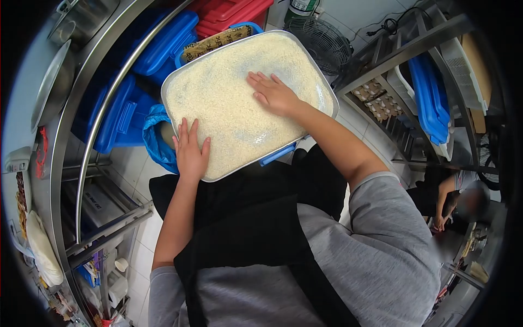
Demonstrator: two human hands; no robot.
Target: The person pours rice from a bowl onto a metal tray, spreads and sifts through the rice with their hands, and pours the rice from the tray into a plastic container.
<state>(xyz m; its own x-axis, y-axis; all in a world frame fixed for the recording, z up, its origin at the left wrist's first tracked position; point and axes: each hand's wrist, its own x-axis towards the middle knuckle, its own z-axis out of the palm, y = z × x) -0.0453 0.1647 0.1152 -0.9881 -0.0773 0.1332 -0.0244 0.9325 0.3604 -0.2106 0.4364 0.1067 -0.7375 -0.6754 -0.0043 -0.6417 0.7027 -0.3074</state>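
Observation:
A metal tray (330, 90) holds a broad, thin layer of pale grains or crumbs (218, 87), with the metal bottom showing in small patches. My left hand (190, 152) lies at the tray's lower left edge, palm down, fingers slightly apart and holding nothing. Over the upper right part of the grains, my right hand (272, 95) rests flat with its fingers spread. Under the tray, parts of a blue-edged container (278, 155) show, with printed brown material (218, 43) at its far side.
Blue bins (163, 46) and a red lid (226, 16) stand behind and left. A blue bag (158, 139) touches the tray's left side. A black fan (318, 43) is behind; a rack with egg trays (376, 101) is right. Another person (447, 196) works at far right.

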